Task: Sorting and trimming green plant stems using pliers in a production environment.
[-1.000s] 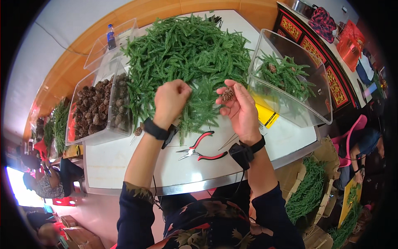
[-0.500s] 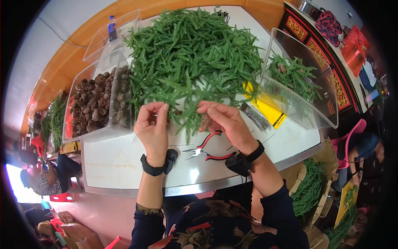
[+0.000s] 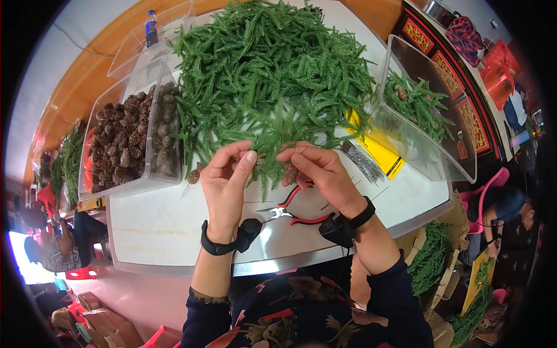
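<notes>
A green artificial pine sprig point(image 3: 270, 172) is between my two hands. My left hand point(image 3: 223, 180) is closed in a pinch at its left side, thumb against forefinger. At the right side, my right hand point(image 3: 325, 177) pinches the sprig's stem area, and a brown pine cone point(image 3: 290, 173) hangs under its fingertips. Whatever thin wire may be in the fingers is too small to make out. Another pine cone point(image 3: 195, 173) with wire legs lies just left of my left hand. Red-and-black pliers point(image 3: 281, 213) rest open on the table point(image 3: 168, 226) below my hands.
A big heap of pine sprigs point(image 3: 272, 69) covers the far table. On the left stands a clear bin of pine cones point(image 3: 125, 139); on the right, a clear bin point(image 3: 426, 151) holds finished-looking sprigs with cones. Cut wires point(image 3: 362, 162) lie beside a yellow packet point(image 3: 380, 148).
My left hand has shifted right, closer to my right hand. The pine cone beside it on the table now shows. The sprig's tips have swung to the right and look blurred.
</notes>
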Available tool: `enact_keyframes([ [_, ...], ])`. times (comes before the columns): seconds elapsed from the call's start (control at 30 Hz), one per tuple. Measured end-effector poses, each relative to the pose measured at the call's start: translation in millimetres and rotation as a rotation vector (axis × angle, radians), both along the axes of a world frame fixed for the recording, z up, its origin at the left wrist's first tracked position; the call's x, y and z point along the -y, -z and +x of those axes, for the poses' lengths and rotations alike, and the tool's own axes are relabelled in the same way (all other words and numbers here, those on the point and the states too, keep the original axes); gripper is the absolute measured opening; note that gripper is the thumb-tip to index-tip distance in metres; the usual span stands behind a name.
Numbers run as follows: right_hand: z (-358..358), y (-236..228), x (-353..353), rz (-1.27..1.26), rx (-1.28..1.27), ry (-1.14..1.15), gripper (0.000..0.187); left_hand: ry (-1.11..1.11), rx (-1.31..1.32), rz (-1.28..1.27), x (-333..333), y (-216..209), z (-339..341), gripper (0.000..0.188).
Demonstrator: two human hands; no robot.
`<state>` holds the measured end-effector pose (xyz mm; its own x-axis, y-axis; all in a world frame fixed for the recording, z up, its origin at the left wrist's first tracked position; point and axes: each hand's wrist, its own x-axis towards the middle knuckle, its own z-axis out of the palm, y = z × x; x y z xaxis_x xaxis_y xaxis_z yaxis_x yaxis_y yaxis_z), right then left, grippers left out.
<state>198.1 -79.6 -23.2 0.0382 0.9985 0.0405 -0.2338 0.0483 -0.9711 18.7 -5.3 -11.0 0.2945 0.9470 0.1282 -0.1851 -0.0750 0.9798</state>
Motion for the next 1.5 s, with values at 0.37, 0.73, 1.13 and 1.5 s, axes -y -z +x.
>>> enact_keyframes([
  [0.37, -4, -28, 15, 0.007, 0.173, 0.008, 0.025, -0.021, -0.162, -0.004, -6, 4, -2, 0.016],
  [0.73, -20, -14, 16, 0.121, 0.243, 0.19, 0.01, 0.033, -0.301, 0.036, -6, 10, 0, 0.016],
  [1.13, -23, -7, 12, 0.071, 0.463, 0.279, 0.011, 0.152, -0.13, -0.103, 3, 0, 1, 0.015],
  [1.5, -22, -5, 11, 0.08, 0.565, 0.344, 0.012, 0.158, -0.135, -0.11, 4, 1, 2, 0.016],
])
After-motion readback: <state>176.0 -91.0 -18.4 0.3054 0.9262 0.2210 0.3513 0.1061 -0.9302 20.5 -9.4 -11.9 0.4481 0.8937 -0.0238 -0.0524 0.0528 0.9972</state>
